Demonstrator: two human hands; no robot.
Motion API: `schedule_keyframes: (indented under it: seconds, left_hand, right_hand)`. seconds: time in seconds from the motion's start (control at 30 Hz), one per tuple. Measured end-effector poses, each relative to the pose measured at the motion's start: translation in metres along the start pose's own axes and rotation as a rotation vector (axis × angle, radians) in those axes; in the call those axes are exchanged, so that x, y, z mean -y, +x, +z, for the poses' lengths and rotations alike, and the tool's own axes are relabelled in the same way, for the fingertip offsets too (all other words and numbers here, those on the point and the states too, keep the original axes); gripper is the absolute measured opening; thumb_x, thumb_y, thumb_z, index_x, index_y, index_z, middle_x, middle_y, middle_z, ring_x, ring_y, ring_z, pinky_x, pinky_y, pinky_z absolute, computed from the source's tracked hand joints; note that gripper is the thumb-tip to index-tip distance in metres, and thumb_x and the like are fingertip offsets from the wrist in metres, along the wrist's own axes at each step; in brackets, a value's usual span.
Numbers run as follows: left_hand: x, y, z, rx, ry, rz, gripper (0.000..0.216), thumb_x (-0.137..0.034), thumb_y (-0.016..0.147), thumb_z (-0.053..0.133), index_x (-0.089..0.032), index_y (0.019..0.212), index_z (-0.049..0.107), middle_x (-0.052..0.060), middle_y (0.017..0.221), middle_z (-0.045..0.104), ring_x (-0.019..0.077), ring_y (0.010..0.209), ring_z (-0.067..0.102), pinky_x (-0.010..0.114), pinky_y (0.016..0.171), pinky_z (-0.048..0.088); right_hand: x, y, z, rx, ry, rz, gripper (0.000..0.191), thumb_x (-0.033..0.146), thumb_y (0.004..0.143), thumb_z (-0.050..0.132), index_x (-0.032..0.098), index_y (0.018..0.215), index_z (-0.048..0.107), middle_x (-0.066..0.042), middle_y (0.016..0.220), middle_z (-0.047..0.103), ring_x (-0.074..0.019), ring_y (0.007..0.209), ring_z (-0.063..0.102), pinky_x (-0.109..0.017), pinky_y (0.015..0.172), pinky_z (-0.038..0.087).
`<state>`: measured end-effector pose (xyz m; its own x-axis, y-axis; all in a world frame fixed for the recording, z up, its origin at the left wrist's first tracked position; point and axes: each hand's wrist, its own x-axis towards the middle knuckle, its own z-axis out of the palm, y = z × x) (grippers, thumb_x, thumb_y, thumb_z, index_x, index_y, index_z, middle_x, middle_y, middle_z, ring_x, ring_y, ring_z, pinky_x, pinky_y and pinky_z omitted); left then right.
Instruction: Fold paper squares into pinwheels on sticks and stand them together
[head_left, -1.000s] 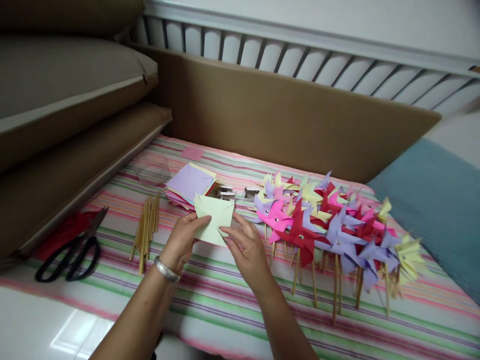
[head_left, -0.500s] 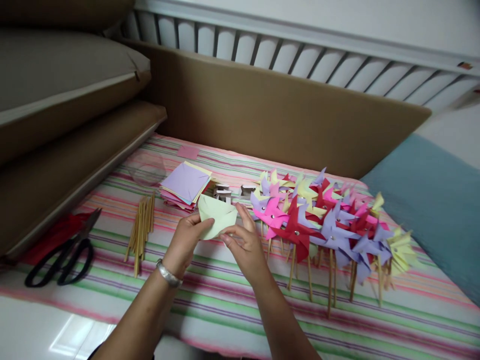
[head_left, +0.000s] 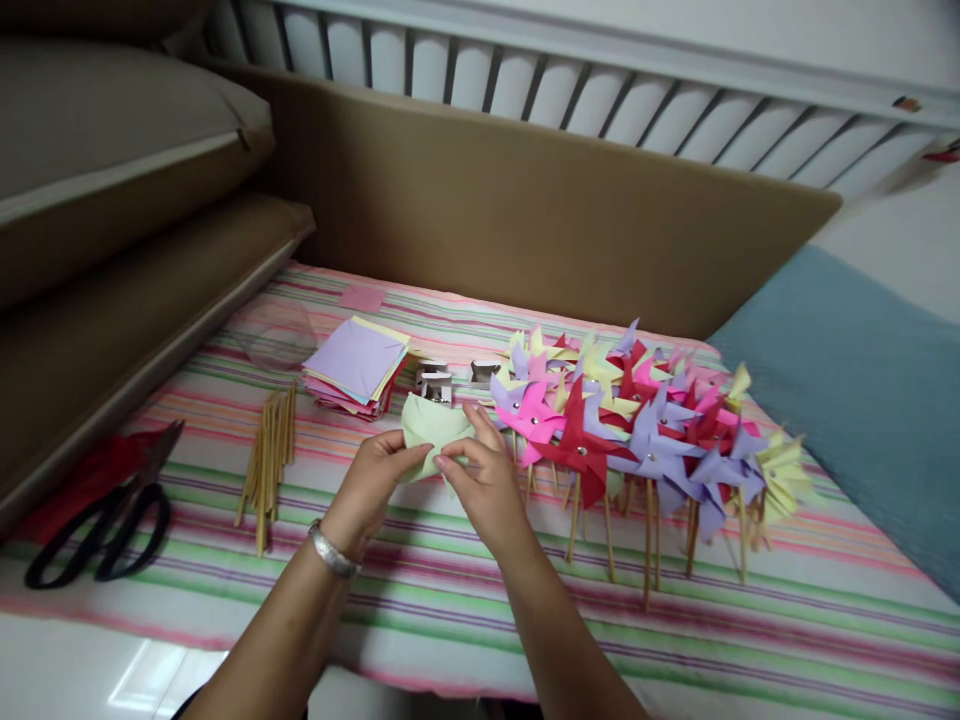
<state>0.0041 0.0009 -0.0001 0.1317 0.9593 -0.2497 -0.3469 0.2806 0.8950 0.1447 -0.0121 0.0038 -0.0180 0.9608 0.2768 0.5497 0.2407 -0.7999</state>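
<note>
Between my two hands is a pale green sheet of paper (head_left: 433, 424), with parts of it bent inward. My left hand (head_left: 380, 475) grips its left side, thumb on top. With thumb and fingers, my right hand (head_left: 484, 480) pinches the paper on the right side. Just beyond the paper stand small open boxes (head_left: 435, 384) with something shiny inside. A stack of coloured paper squares (head_left: 354, 360), lilac on top, lies to the left of them. Right of my hands is a dense group of paper pinwheels (head_left: 581, 450) on sticks.
Thin wooden sticks (head_left: 268, 455) lie in a bundle left of my hands. Black-handled scissors (head_left: 112, 525) rest farther left beside red material (head_left: 90, 485). Brown cushions (head_left: 135, 250) rise at the left, and a brown panel (head_left: 525, 220) stands behind the striped cloth (head_left: 465, 610).
My right hand has brought its side of the green paper inward, and its thumb now sits close to my left thumb. The camera view has shifted slightly.
</note>
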Motion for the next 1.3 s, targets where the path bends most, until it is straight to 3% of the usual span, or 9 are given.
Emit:
schedule_keyframes:
  seconds: [0.47,0.77,1.3]
  left_hand:
    - [-0.0056,-0.0048,0.0012,0.063,-0.033,-0.059,0.019,-0.029,0.062,0.073,-0.014,0.074,0.071,0.003,0.066,0.067,0.0126,0.063,0.057,0.024,0.064,0.041]
    - [-0.0010,0.0005,-0.0004,0.001,0.054,-0.020,0.014,-0.024,0.060,0.074,-0.013,0.067,0.070,0.003,0.064,0.067,0.0165,0.069,0.060,0.027,0.069,0.042]
    - [-0.0041,0.0002,-0.0034,0.013,-0.012,-0.084,0.026,-0.027,0.058,0.077,-0.013,0.079,0.073,0.008,0.072,0.072,0.0160,0.066,0.062,0.026,0.067,0.044]
  right_hand:
    - [0.0035,0.0000,0.0019,-0.002,-0.027,0.053,0.004,0.020,0.070,0.063,0.021,0.066,0.064,-0.009,0.139,0.044,-0.0273,0.132,0.032,-0.050,0.104,0.026]
    - [0.0022,-0.0003,0.0023,0.017,-0.033,0.068,0.004,0.023,0.072,0.063,0.021,0.070,0.066,-0.011,0.138,0.044,-0.0267,0.131,0.034,-0.047,0.104,0.028]
    - [-0.0028,-0.0001,0.0026,0.045,0.067,0.101,0.008,0.027,0.075,0.060,0.022,0.073,0.067,-0.010,0.136,0.046,-0.0257,0.127,0.041,-0.045,0.104,0.030]
